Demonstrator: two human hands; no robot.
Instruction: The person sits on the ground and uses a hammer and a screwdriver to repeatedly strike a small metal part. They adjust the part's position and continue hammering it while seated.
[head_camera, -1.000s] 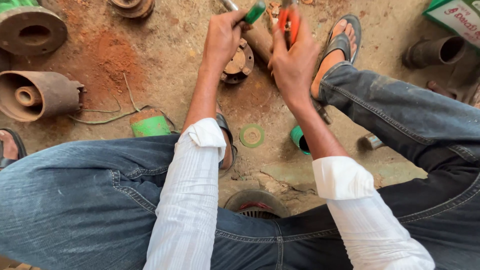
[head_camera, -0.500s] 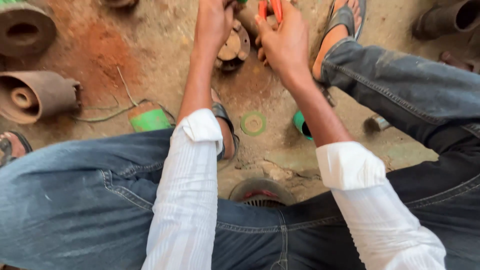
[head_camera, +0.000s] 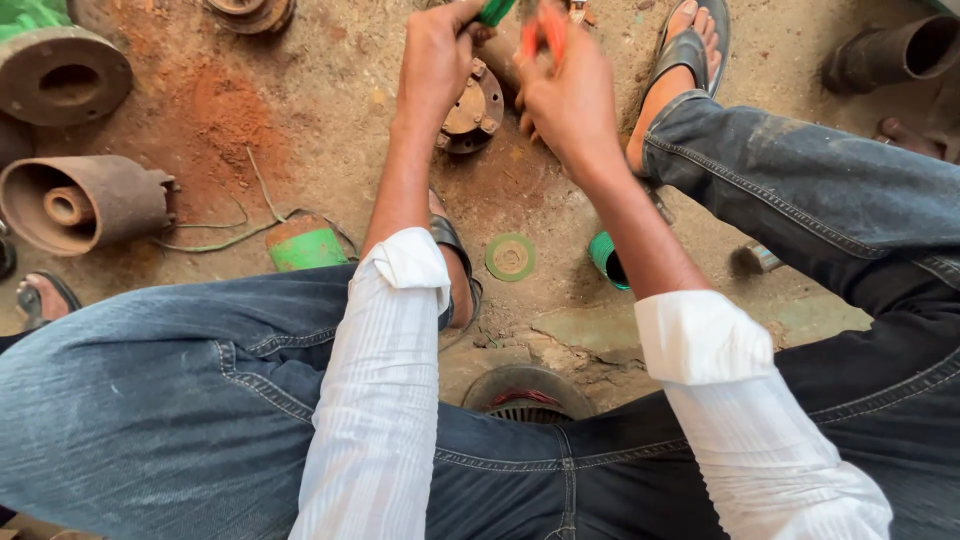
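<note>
Head view
Left hand (head_camera: 437, 62): fingers wrapped around a green-handled tool (head_camera: 494, 12), just above the rusty round flange (head_camera: 470, 108).
Right hand (head_camera: 570, 98): fist tight on red-handled pliers (head_camera: 541, 28), just right of the flange.
Green washer (head_camera: 510, 257): on the floor, below the flange.

I observe a bare concrete floor (head_camera: 330, 130), cracked, stained with rust-red dust, evenly lit by daylight; no walls visible.
</note>
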